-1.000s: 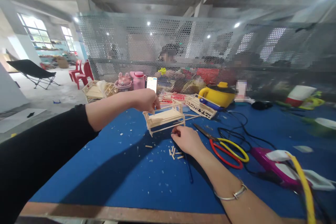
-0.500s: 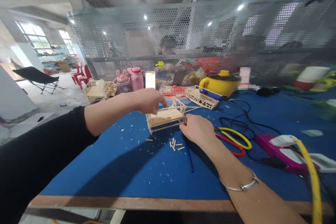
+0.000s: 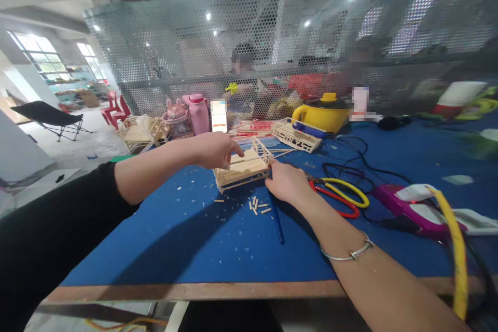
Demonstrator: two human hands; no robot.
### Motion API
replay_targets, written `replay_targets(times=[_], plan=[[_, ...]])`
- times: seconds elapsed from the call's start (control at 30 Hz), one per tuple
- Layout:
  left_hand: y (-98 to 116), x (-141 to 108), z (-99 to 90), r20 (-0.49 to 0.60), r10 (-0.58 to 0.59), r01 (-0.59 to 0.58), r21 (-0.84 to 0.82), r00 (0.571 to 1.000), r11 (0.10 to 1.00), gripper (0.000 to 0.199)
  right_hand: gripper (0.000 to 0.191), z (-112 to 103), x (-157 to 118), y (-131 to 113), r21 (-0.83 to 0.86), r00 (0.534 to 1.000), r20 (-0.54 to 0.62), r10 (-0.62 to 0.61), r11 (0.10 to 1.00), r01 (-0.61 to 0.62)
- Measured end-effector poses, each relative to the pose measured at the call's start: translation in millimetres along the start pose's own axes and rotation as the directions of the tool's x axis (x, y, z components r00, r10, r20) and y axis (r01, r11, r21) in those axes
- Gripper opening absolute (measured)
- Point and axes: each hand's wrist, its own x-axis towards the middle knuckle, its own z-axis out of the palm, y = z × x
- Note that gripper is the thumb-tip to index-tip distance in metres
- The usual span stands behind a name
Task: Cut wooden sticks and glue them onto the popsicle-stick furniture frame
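A small model of pale wooden sticks (image 3: 251,167), with a slatted platform and a raised triangular end frame, sits on the blue table. My left hand (image 3: 216,149) reaches over its left side, fingers curled, index finger and thumb at the slats. Whatever lies between those fingertips is mostly hidden. At the right end my right hand (image 3: 288,180) has its thumb and fingers closed on the model's corner. Several short cut sticks (image 3: 255,204) lie in front of the model. Next to them, close to my right hand, is a dark blue pen-like tool (image 3: 279,225).
Scissors with red and yellow handles (image 3: 346,194), black cables and a purple-and-white glue-gun-like device (image 3: 414,210) with a yellow cord occupy the right. Behind stand another stick model (image 3: 298,136), a yellow pot (image 3: 327,115), a phone (image 3: 219,116) and a pink bottle (image 3: 199,114). A perforated screen (image 3: 175,52) borders the back.
The view has shifted slightly, moving the table up and left in the picture. My left index finger reaches out more over the platform. My right hand remains at the model's right corner.
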Motion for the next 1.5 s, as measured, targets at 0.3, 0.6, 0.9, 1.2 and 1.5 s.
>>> replay_targets(times=[0.3, 0.6, 0.9, 1.2, 1.5], plan=[[-1, -4, -8.3, -0.003, -0.018, 0.018, 0.168, 1.000, 0.986, 0.053, 0.033, 0, 12, 18, 0.153, 0.987, -0.006, -0.163, 0.975, 0.162], [-12, -10, 7.5, -0.081, -0.045, 0.060, 0.194, 0.996, 0.979, 0.050, 0.036, -3, 17, 36, 0.086, 0.996, 0.031, -0.081, 0.993, 0.078], [-16, -8, 6.4, -0.081, 0.012, 0.001, 0.149, 0.997, 0.989, 0.049, 0.007, -10, 15, 54, -0.095, 0.940, 0.335, 0.056, 0.995, -0.026], [-9, -4, 3.0, -0.050, 0.032, -0.028, 0.087, 0.998, 0.996, 0.049, 0.009, -25, 7, 38, 0.024, 0.972, 0.233, -0.040, 0.999, 0.035], [-8, 1, 2.6, -0.024, 0.041, -0.040, 0.060, 0.999, 0.997, 0.053, 0.027, 16, -5, -42, 0.856, 0.986, -0.028, -0.163, 0.506, 0.108]])
